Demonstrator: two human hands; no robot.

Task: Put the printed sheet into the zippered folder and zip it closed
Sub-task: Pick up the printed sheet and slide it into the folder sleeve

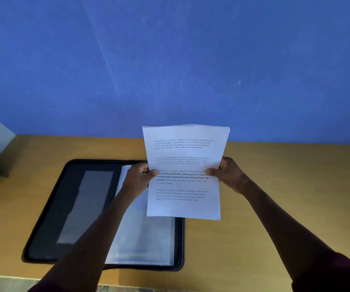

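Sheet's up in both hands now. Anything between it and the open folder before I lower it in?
Nothing visible. The printed sheet, held by the left hand and right hand, hangs over the open zippered folder, whose clear sleeves lie bare on the right half.

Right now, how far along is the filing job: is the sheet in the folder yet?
Done: the folder lies unzipped and open flat on the table, clear sleeves exposed. In hand: the sheet is held upright above the folder, left hand and right hand each keeping a grip on a side edge. Left: slide the sheet in, fold the folder shut, zip it.
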